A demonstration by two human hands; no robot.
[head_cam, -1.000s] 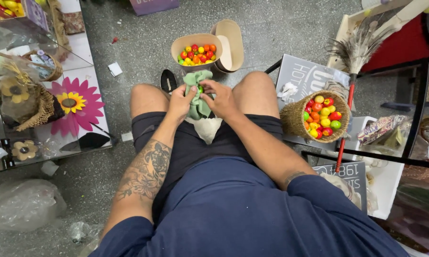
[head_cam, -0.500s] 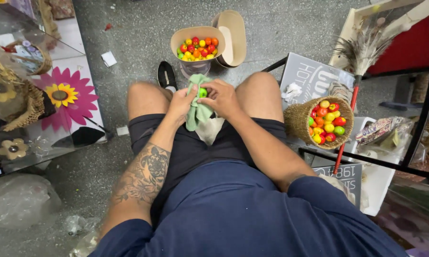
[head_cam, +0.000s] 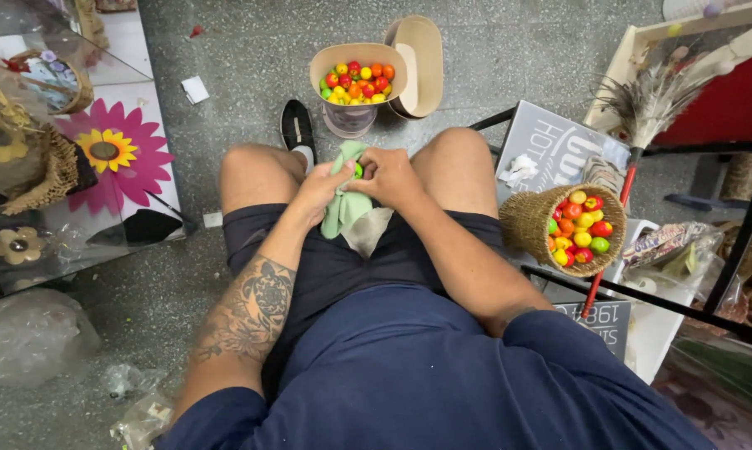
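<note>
Both hands meet between the knees. Left hand (head_cam: 322,187) grips one green cloth (head_cam: 343,204), fingers closed on it. Right hand (head_cam: 390,175) pinches one small green ball (head_cam: 358,171) against the cloth. Two containers of mixed coloured balls: one oval box (head_cam: 359,79) far centre on the floor, one wicker basket (head_cam: 530,221) right.

Navy T-shirt (head_cam: 418,375), black shorts (head_cam: 326,258), tattooed left forearm (head_cam: 247,312), black shoe (head_cam: 295,127).
</note>
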